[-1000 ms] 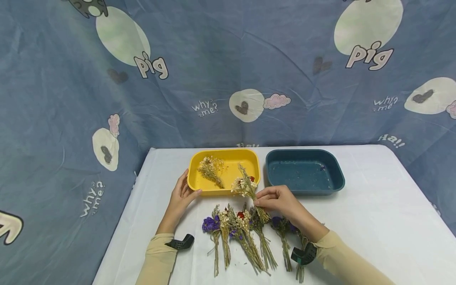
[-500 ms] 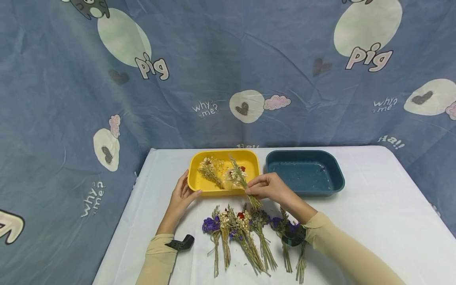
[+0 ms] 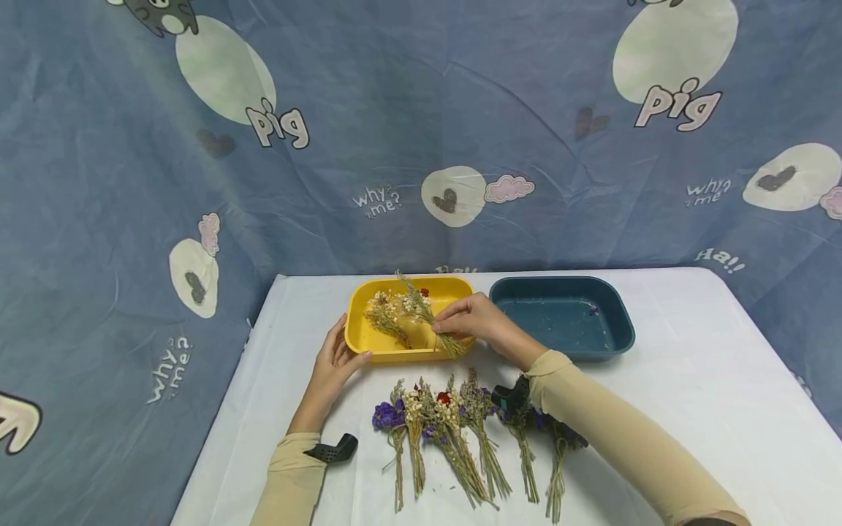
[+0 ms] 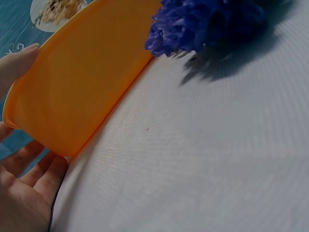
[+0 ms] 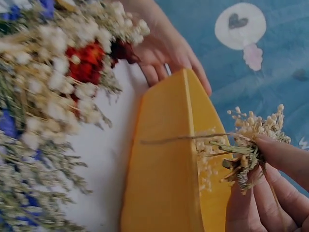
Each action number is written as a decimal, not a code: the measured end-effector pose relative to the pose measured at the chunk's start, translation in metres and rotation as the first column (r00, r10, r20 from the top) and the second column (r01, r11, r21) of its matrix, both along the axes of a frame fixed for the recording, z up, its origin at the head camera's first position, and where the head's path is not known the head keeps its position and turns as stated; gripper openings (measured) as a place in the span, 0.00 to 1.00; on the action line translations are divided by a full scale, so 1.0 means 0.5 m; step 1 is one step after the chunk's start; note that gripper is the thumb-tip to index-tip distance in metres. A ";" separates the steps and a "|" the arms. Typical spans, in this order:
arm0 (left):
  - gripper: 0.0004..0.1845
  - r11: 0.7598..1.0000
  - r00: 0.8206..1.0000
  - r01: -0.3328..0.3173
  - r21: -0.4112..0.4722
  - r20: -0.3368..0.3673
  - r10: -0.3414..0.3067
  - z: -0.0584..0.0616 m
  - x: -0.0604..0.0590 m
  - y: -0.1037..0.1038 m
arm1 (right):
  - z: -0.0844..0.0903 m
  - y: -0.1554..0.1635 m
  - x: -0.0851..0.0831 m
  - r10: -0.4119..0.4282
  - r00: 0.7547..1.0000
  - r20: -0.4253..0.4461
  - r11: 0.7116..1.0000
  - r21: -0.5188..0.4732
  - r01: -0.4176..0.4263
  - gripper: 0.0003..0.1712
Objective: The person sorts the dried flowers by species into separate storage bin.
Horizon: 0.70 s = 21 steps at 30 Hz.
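Note:
My right hand [image 3: 476, 320] pinches a small bunch of dried flowers [image 3: 419, 305] by its stems between thumb and fingers. Its cream, red and green heads point away over the inside of a yellow tray [image 3: 401, 356], while the cut stem ends [image 5: 241, 162] face the right wrist camera. A second dried bunch [image 3: 387, 321] lies inside the tray, at its left. With thumb at the near rim and fingers around the left end, my left hand [image 3: 334, 367] holds the tray's corner. The left wrist view shows the tray's outer wall [image 4: 82, 82] between thumb and fingers.
A dark teal tray [image 3: 559, 353] with small plant crumbs stands right of the yellow one. In front lies a row of several tied dried bunches, including a purple one [image 3: 389, 415] and a red-and-cream one [image 3: 449, 403]. A printed blue cloth [image 3: 368, 241] hangs behind the white-covered table.
My right hand has carried the bunch leftward and away from me, from the tray's near right edge to above its middle. My left hand has stayed on the tray's corner.

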<state>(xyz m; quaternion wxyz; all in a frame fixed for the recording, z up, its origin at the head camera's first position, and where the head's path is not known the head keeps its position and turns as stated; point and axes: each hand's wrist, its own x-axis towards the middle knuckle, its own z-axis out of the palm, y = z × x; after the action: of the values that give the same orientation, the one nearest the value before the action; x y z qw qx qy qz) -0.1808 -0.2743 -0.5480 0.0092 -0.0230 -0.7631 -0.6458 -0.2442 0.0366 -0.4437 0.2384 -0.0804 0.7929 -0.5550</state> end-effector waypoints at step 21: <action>0.51 1.000 1.000 0.009 0.013 -0.006 -0.009 0.001 0.002 -0.002 | -0.013 -0.116 -0.091 0.032 0.999 -0.020 0.994 0.101 -0.030 0.10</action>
<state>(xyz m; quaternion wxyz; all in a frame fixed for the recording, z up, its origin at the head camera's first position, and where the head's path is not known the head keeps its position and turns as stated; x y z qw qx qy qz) -0.1800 -0.2751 -0.5473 0.0089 -0.0284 -0.7588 -0.6507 -0.2896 -0.0214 -0.4502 0.2421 -0.0866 0.8211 -0.5095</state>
